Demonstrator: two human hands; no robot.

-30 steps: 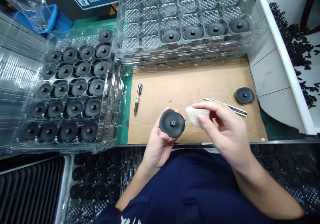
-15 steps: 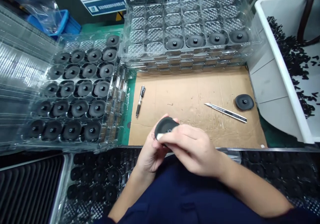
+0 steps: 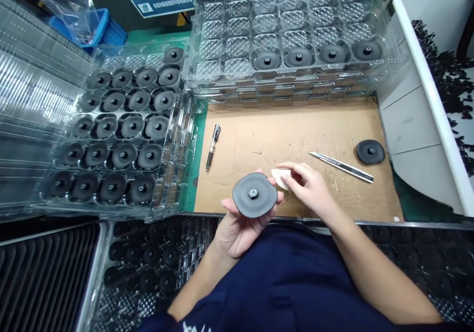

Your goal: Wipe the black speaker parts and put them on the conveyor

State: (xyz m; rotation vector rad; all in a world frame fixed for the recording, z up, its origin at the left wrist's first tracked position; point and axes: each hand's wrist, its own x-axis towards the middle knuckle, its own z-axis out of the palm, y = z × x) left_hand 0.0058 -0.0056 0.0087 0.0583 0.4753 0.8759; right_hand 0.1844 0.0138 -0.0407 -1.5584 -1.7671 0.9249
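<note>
Left hand (image 3: 241,232) is cupping a black disc (image 3: 252,206); right hand (image 3: 308,185) is pinching a pad (image 3: 280,178), perhaps cloth, just rightward.

White bin (image 3: 403,100) cut off at right, sign (image 3: 163,2) cropped by top edge; white pad (image 3: 280,178) partly covered

cardboard (image 3: 252,129) brightly lit | glare streaking far-left plastic stack (image 3: 33,85) | lower trays (image 3: 122,305) dim | edges stretched, softer

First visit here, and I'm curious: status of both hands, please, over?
Left fingers hold black disc, stem facing camera. Right fingers pinch white pad, off disc's face. Knife on cardboard nearby, not between them.
</note>
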